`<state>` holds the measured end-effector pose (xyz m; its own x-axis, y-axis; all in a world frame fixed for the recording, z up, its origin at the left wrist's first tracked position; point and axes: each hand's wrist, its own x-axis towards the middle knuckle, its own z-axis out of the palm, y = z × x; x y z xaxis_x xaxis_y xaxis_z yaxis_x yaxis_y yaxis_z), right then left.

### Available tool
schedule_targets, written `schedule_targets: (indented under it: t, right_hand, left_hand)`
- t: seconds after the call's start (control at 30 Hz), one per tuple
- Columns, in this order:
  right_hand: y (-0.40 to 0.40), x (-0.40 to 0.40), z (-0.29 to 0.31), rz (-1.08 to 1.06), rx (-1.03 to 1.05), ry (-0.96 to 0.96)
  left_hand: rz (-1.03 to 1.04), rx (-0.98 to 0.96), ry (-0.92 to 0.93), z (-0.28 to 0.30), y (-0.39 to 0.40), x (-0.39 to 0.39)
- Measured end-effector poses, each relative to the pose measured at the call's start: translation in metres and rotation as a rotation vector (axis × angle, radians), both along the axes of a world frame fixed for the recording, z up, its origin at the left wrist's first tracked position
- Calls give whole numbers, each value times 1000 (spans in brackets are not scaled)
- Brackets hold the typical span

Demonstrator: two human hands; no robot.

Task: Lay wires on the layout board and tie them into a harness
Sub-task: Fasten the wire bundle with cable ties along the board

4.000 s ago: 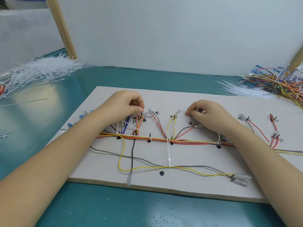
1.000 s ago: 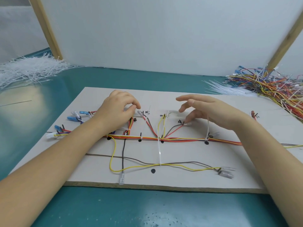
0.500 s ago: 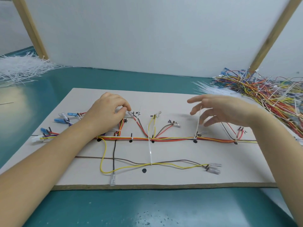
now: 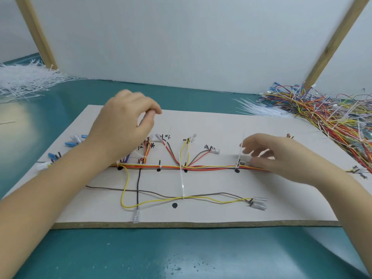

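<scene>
The wires (image 4: 201, 167) lie along the board (image 4: 221, 127) mid-surface so ties can bind them; the right hand (image 4: 281, 158), fingers loosely spread, touches a tie (image 4: 240, 153), while the left hand (image 4: 126, 125) hovers, fingertips pinched together.

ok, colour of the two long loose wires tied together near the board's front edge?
One yellow wire, one brown wire, both clear in the head view.

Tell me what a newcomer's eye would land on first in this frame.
Probably the bundled run of red, orange and yellow wires crossing the pale rectangular layout board at mid-frame, with the left hand raised above its left end and the right hand at its right end by an upright white cable tie. Next, the tangled heap of multicoloured loose wires at the far right.
</scene>
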<state>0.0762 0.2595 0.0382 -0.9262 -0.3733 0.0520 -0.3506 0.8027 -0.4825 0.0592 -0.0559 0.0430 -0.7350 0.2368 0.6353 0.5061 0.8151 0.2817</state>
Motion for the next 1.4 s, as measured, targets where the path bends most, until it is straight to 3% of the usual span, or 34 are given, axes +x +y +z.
schedule_targets:
  t: [0.07,0.13,0.23,0.3,0.43,0.7,1.0,1.1,1.4]
  right_hand:
    - [4,24,1,11,-79,120]
    - [10,48,1,49,-109,96]
    - [15,67,-8,94,-41,37]
    - [13,71,-15,112,-29,37]
    - [10,71,-18,83,-62,40]
    - [13,66,-27,76,-95,70]
    - [13,64,-31,30,-97,43]
    - [13,64,-31,35,-100,55]
    - [11,68,-32,16,-144,60]
  left_hand:
    - [-163,5,-85,12,8,31]
    - [-286,-170,-259,3,10,66]
    - [-268,-332,-400,-23,-1,91]
    - [-241,-282,-461,-33,-10,90]
    - [-220,-235,-393,-39,-16,88]
    - [-265,-215,-413,-42,-25,86]
    - [-171,-163,-426,-41,-22,85]
    - [-215,-228,-411,-38,-23,85]
    - [-249,-131,-444,-39,-25,82]
